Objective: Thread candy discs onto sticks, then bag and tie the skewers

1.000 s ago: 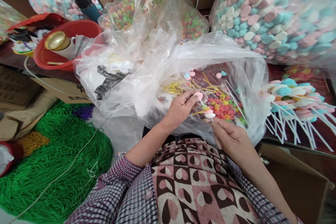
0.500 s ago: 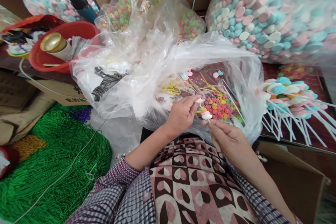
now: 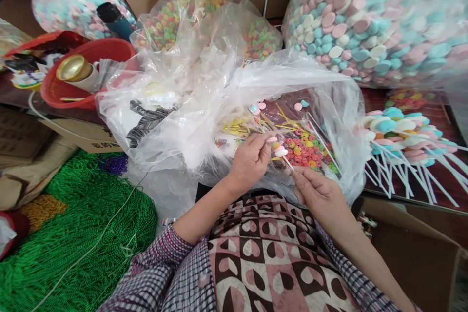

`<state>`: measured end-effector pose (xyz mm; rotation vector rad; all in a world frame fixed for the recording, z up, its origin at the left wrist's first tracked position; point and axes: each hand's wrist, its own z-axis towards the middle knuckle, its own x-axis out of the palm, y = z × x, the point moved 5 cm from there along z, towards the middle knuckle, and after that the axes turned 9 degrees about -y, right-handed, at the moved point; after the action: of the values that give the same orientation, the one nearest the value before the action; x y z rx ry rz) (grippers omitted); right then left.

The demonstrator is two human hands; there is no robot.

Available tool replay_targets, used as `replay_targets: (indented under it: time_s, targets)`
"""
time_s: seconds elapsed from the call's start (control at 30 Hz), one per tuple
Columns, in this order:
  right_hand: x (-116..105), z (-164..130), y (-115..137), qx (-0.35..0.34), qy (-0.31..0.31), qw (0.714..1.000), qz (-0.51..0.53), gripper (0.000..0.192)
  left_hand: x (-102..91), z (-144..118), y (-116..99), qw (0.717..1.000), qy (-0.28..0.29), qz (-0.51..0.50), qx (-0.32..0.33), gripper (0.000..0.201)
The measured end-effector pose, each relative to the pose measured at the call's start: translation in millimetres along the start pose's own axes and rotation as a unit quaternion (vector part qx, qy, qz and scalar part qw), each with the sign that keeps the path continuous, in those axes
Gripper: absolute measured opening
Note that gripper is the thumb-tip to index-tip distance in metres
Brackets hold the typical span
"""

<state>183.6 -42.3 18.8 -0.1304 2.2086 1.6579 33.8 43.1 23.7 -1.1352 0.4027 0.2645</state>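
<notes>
Head view
Right hand (image 3: pixel 317 194): pinches the lower end of a white stick (image 3: pixel 287 163), near the table's front edge.
Stick axis: slants up and left, toward the left hand (image 3: pixel 252 158).
Left hand: fingers closed on a pink candy disc (image 3: pixel 272 140) at the stick's upper end; white disc (image 3: pixel 281 152) just below.
Nearer hand: left, touching the discs.
Beneath: ring candies (image 3: pixel 306 148) inside an open plastic bag (image 3: pixel 204 107).
Table's right edge: finished candy sticks (image 3: pixel 402 131).

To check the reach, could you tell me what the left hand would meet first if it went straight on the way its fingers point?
Probably the small pink and white candies on the thin stick; depth is unclear.
</notes>
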Motion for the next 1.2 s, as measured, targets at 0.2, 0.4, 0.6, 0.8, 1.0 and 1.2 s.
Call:
replay_targets:
  time_s: [0.2, 0.4, 0.6, 0.8, 1.0, 1.2]
  targets:
    - [9.9, 7.6, -13.1, 0.017, -0.018, 0.998, 0.062, 0.034, 18.2, -12.9, -14.8, 0.997, 0.062, -0.025, 0.044, 0.032]
    - [-6.9, 13.0, -16.0, 0.026, -0.074, 0.990, 0.114, 0.035, -1.7, 33.1, 0.8, 0.997, 0.059, 0.027, -0.053, 0.038]
    - [-9.4, 8.6, -17.4, 0.042, -0.075, 0.987, 0.132, 0.034, 1.9, 81.1, 39.7, 0.909, 0.144, 0.391, -0.003, 0.030]
    - [-11.3, 11.8, -18.0, 0.048, -0.082, 0.987, 0.129, 0.036, 3.1, 86.0, 43.7, 0.890, 0.175, 0.418, -0.054, 0.028]
    - [-11.7, 12.2, -19.0, 0.044, -0.081, 0.988, 0.127, 0.034, -2.8, 78.5, 44.9, 0.903, 0.163, 0.397, -0.006, 0.023]
    - [-7.4, 10.0, -17.8, 0.042, -0.078, 0.988, 0.129, 0.034, -6.3, 69.9, 51.0, 0.910, 0.154, 0.386, 0.001, 0.022]
